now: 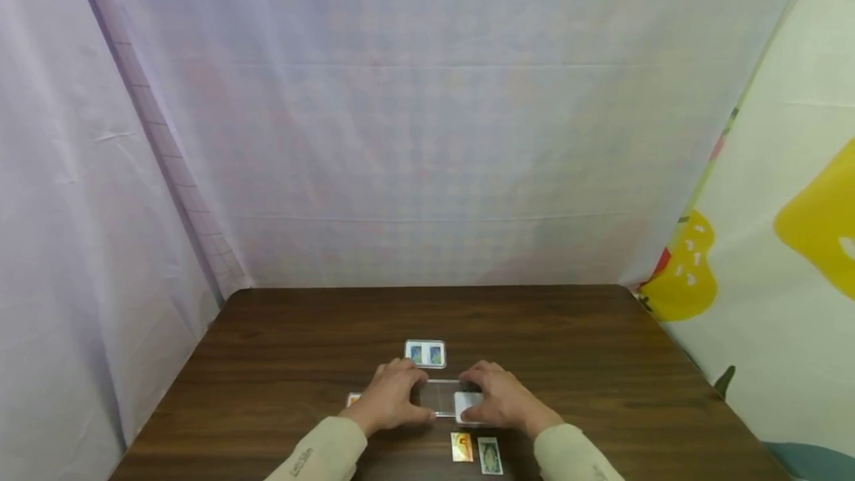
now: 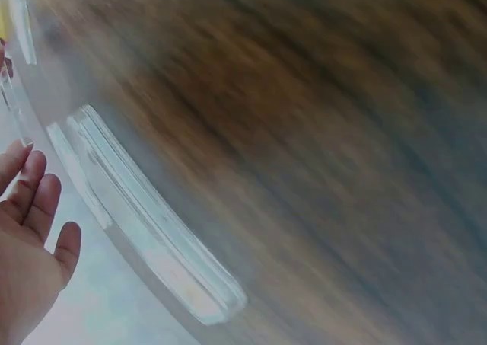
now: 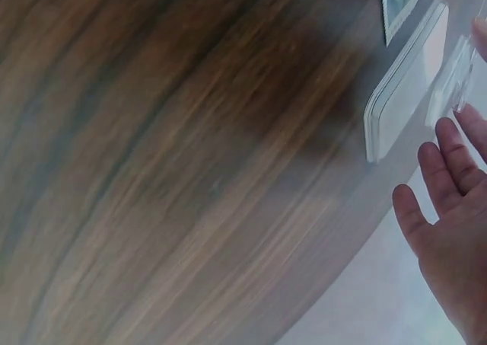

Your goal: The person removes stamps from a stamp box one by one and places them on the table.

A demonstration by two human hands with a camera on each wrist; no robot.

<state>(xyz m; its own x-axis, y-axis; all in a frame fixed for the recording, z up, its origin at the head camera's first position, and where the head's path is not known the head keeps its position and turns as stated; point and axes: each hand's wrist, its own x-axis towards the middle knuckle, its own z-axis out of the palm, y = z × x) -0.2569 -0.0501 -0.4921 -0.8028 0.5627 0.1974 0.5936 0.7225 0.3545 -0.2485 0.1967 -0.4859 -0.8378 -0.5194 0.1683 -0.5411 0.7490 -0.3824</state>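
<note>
A clear plastic case (image 1: 437, 396) lies level between both hands at the middle front of the table. My left hand (image 1: 394, 396) holds its left end, thumb at the near edge and fingers at the far edge. Opposite, my right hand (image 1: 504, 399) grips the right end the same way; the palm hides part of it. Under the right hand sits a white rounded case (image 1: 466, 407), its pale side showing in the right wrist view. Two postage stamps, one orange-gold (image 1: 462, 447) and one green (image 1: 490, 456), lie just in front of the hands.
Behind the hands lies a white-framed clear case (image 1: 425, 354) with two blue stamps in it. Another case with orange (image 1: 354, 397) shows partly from behind the left wrist. Curtains (image 1: 427, 132) hang along the back and sides of the brown wooden table (image 1: 300, 318).
</note>
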